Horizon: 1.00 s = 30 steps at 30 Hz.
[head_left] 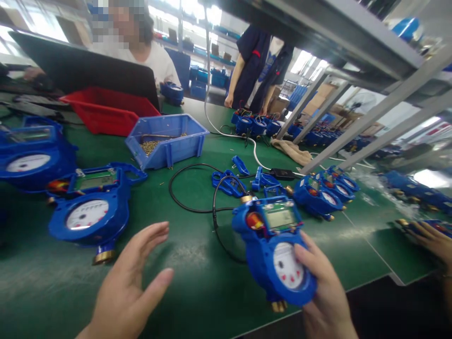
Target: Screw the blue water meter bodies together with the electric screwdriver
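Note:
My right hand [326,296] grips a blue water meter [277,249] by its lower right side, holding it tilted just above the green table's [197,278] front edge. The meter has a white dial, a small screen and a brass fitting underneath. My left hand [132,282] hovers open over the table, fingers stretched out, holding nothing. It is nearest to a second blue water meter [90,209] lying flat at the left. A black cable [197,197] loops on the table between the two meters.
A blue bin of small brass parts [165,139] and a red bin [106,110] stand behind. More blue meters [326,190] and loose blue covers [229,181] lie at right. A seated person [141,47] and a standing person [256,66] are across the table. Another person's hand [429,240] rests at far right.

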Each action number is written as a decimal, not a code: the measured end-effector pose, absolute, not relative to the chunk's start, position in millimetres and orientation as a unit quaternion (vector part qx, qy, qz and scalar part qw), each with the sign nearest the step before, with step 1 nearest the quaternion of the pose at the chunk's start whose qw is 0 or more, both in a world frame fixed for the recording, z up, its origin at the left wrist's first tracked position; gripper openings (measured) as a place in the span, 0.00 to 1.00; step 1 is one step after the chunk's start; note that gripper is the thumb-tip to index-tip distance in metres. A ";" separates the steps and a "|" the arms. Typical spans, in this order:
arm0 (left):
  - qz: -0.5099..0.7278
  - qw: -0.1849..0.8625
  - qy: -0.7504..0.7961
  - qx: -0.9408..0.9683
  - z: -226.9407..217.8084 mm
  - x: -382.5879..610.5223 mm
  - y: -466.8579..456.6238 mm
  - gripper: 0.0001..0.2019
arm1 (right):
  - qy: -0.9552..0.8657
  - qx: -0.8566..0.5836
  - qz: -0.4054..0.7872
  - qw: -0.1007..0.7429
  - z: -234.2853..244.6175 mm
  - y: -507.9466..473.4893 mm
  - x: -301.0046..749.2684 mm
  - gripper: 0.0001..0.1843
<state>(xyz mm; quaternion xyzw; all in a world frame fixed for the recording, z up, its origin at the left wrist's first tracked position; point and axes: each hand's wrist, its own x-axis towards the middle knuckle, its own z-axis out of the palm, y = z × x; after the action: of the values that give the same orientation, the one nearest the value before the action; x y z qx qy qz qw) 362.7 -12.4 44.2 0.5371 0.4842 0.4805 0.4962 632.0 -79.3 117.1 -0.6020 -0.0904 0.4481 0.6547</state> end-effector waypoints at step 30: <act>0.353 0.457 0.506 0.640 21.3 351.9 15.9 0.36 | -0.449 -0.886 -0.054 0.107 61.2 40.0 741.3 0.11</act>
<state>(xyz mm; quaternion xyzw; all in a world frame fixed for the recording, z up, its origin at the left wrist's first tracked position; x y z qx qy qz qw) 351.9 15.9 21.3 0.6400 0.5065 0.3534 0.4572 741.3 40.0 61.2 -0.8855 -0.4488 -0.0536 0.1073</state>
